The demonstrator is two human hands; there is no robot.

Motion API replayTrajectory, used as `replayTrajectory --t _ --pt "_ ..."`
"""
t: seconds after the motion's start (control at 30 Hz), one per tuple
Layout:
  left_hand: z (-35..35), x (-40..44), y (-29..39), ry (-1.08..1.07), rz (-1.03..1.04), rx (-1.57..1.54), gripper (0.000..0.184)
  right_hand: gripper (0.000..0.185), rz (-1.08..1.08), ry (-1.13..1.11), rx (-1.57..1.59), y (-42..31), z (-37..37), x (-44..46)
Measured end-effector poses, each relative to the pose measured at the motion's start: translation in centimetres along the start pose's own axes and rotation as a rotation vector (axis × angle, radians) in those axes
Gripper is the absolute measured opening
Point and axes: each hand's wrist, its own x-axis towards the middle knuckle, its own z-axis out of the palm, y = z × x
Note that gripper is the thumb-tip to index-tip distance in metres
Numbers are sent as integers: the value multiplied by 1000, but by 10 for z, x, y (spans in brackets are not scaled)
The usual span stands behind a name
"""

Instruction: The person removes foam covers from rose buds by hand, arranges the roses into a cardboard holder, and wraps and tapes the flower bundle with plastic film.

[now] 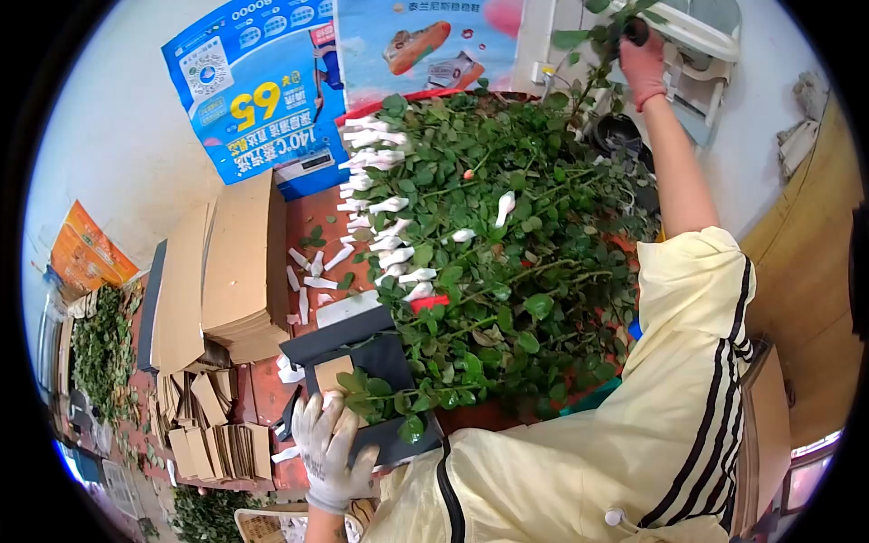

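Note:
My left hand [333, 452], in a white glove, lies at the near edge of a dark box [398, 443], fingers stretched out and thumb apart. Its fingertips reach a small brown cardboard piece [333, 373] and a leafy stem [385, 395] inside the box; whether they touch the stem's end I cannot tell. Raised at the top right, my right hand [643, 68], in a pink glove, is closed around a leafy stem [593, 63]. A dark round thing [636, 32] shows at its fingers, too unclear to name. Below spreads a large pile of leafy rose stems [516, 244], many heads in white sleeves [385, 158].
Flat cardboard stacks [244, 262] and small folded cardboard pieces [222, 452] stand on the red table [308, 217]. Loose white sleeves [317, 267] lie beside them. A black bucket [617, 136] and a white folding chair [701, 45] are at the back right. A basket [258, 525] sits below.

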Motion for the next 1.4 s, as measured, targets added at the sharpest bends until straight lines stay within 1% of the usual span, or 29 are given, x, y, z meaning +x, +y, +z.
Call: replayTrajectory --t 0.03,0.1,0.13,0.17,0.2,0.27,0.3,0.33,0.4,0.43,0.47,0.5,0.53,0.57,0.6,0.63,0.67,0.7,0.77,0.93,0.97,1.03,1.1,1.13,1.17,1.2,1.3,1.37,1.4 --pt "0 12 2 14 65 -21 45 23 5 -14 49 -1 -19 8" --pt "3 30 2 36 92 -41 44 18 -105 186 147 -62 -84 21" --pt "4 35 3 27 95 -94 45 19 -68 276 164 -105 -115 14" --pt "4 40 3 13 99 -149 48 27 37 378 339 -119 -137 8" --pt "0 51 9 36 99 -177 52 32 139 342 618 -142 -157 -9" --pt "5 58 6 113 111 -335 59 39 251 285 901 -183 -178 -52" --pt "2 67 11 169 96 -413 61 39 346 169 1167 -193 -177 -86" --pt "-7 80 20 221 108 -378 64 39 448 46 1431 -201 -171 -124" --pt "-13 102 28 364 261 -421 77 39 559 -86 1699 -225 -145 -180" --pt "-18 111 33 445 342 -407 79 46 602 -313 1705 -241 -126 -205" --pt "-24 119 38 476 400 -408 86 55 632 -538 1696 -259 -108 -223" --pt "-32 126 41 506 462 -409 94 61 341 -610 1374 -282 -103 -229" --pt "-45 128 43 459 460 -397 94 66 73 -599 1047 -306 -98 -236" --pt "-58 131 45 413 456 -387 93 65 155 -605 1122 -326 -97 -247" --pt "-67 137 44 400 531 -390 84 64 239 -604 1197 -347 -97 -258" --pt "-65 137 45 443 495 -450 66 60 324 -743 1246 -349 -88 -270" --pt "-71 136 44 388 482 -477 59 56 416 -879 1279 -352 -80 -281" --pt "-77 135 45 330 467 -508 52 55 493 -917 1224 -351 -79 -291" --pt "-83 130 47 328 450 -523 49 53 649 -989 1113 -357 -80 -303" --pt "-81 121 47 361 412 -489 49 49 590 -969 1027 -373 -129 -265" --pt "-78 120 45 355 417 -482 49 48 482 -891 1023 -379 -136 -256" --pt "-70 119 40 450 481 -474 49 47 274 -722 990 -390 -152 -239" --pt "-66 117 40 475 479 -461 49 54 248 -489 961 -384 -169 -237" --pt "-63 117 40 478 480 -480 51 59 350 -371 1113 -392 -169 -248" --pt "-61 116 41 478 481 -501 52 59 359 -369 1113 -399 -169 -251" --pt "-57 115 41 469 480 -500 52 61 185 -427 1036 -406 -170 -252" --pt "-59 111 44 497 430 -516 51 63 -90 -446 930 -413 -172 -252" --pt "-74 105 44 442 515 -523 44 60 -246 -410 567 -405 -165 -268" --pt "-71 100 43 461 501 -531 35 54 -217 -368 665 -405 -159 -274"
